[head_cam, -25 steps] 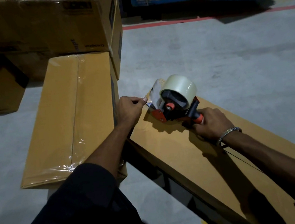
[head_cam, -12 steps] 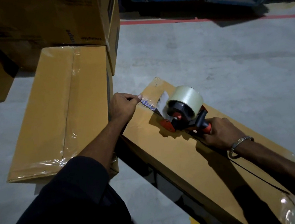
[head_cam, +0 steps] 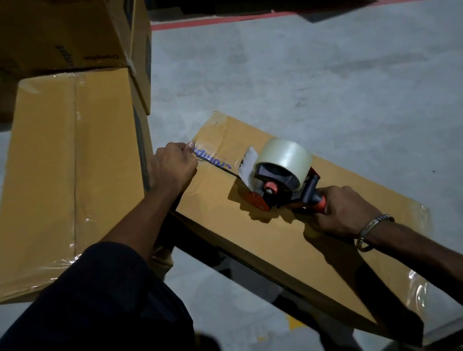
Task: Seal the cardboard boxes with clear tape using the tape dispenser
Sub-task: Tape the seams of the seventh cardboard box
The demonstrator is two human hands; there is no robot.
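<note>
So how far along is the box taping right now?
Done: the left box already shows clear tape along its seam. In hand: left hand pins the tape end at the far corner of the long box while right hand holds the tape dispenser. Left: most of that seam.

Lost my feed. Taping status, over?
Left hand pins tape end. Right hand grips dispenser on box. Nothing in the way.
</note>
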